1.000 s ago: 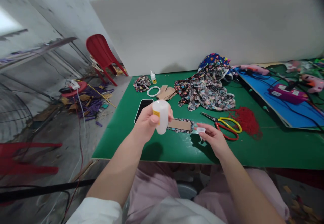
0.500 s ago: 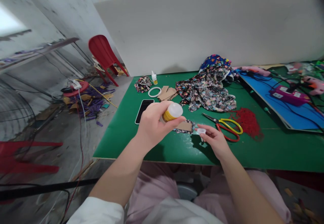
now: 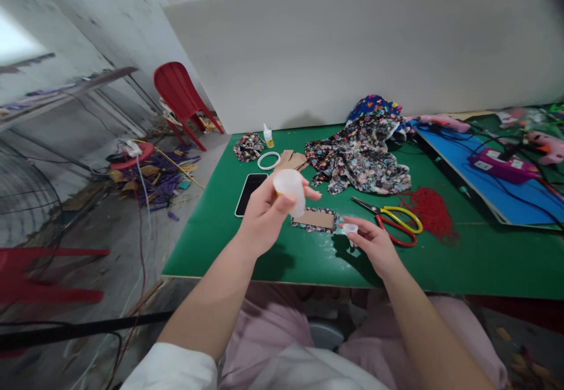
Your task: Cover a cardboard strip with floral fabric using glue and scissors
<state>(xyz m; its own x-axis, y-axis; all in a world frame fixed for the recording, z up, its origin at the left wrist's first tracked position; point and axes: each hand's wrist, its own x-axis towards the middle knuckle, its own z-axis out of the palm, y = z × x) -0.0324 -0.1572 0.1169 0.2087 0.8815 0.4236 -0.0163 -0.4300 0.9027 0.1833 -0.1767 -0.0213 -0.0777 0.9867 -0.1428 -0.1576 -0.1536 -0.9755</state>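
Observation:
My left hand (image 3: 263, 217) is closed around a white bottle (image 3: 291, 189) with a bit of yellow label showing, raised above the green table. Between the fingers of my right hand (image 3: 372, 242) is a small white cap (image 3: 351, 229), held low over the table. A cardboard rectangle (image 3: 318, 219) lies on a strip of dark floral fabric (image 3: 299, 224) between the two hands. Just right of my right hand rest scissors (image 3: 399, 222) with one yellow and one red handle. A phone (image 3: 249, 193) lies behind my left hand.
On the green table (image 3: 202, 231) are a floral cloth (image 3: 361, 158), a white ring (image 3: 268, 160), a small glue bottle (image 3: 268, 136), red threads (image 3: 429, 214), a blue board (image 3: 506, 196) and a purple device (image 3: 504, 167). A pale panel (image 3: 352, 49) stands behind.
My left hand has tilted the bottle and shifted it slightly left, hiding most of its yellow label and uncovering more of the cardboard. My right hand stays in place with the cap.

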